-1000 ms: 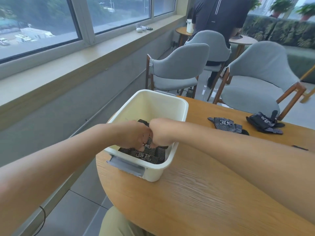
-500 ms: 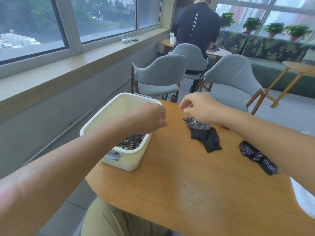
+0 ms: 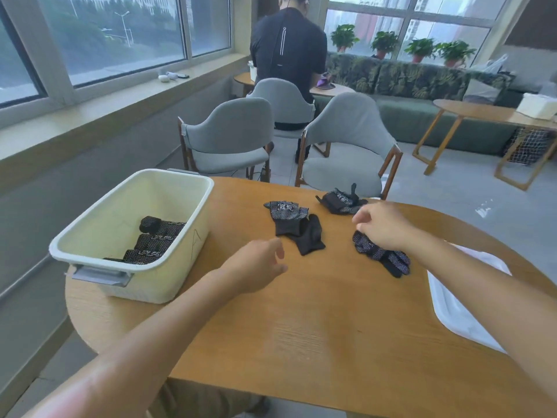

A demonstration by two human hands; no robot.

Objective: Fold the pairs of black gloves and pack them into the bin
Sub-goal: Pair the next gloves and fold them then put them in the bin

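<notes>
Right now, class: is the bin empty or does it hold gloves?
It holds gloves. Folded black gloves lie along the floor of the bin, its near part; the far part is bare.

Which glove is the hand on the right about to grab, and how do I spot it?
On the round wooden table, look beside the white tray. Under the right hand lies a dotted black glove. It lies nearest the tray, stretched out long, not bunched.

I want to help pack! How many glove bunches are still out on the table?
3: one bunch mid-table, one by the far edge, one under the right hand. More are already inside the bin.
</notes>
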